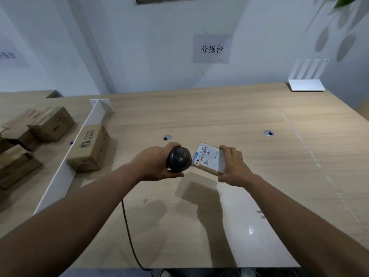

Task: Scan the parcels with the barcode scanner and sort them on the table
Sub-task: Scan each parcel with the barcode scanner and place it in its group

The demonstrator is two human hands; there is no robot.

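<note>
My left hand (157, 163) wraps round the scanner (179, 159), fingers curled over its far side and thumb under it, so the grip is full of the dark head. The head sits just left of the parcel (209, 159), almost touching it, and both are raised above the worktop (199, 116), their shadows falling nearer me than the parcel. My left forearm runs in from the lower left, wrist nearly straight. A black cable (127, 232) trails from below that hand toward the worktop's near edge.

My right hand (233, 165) grips the parcel by its right edge, fingers over the far side, thumb on the near corner. The parcel is a small flat brown pack, tilted so that its white label (205, 154) faces the scanner. My right forearm comes in from the lower right.

Left of the parcel a brown box (90, 149) lies against a white divider (65, 166). Beyond the divider, further left, more boxes (51, 122) stand together. Far behind the parcel, to the right, a white router (306, 84) rests at the wall.
</note>
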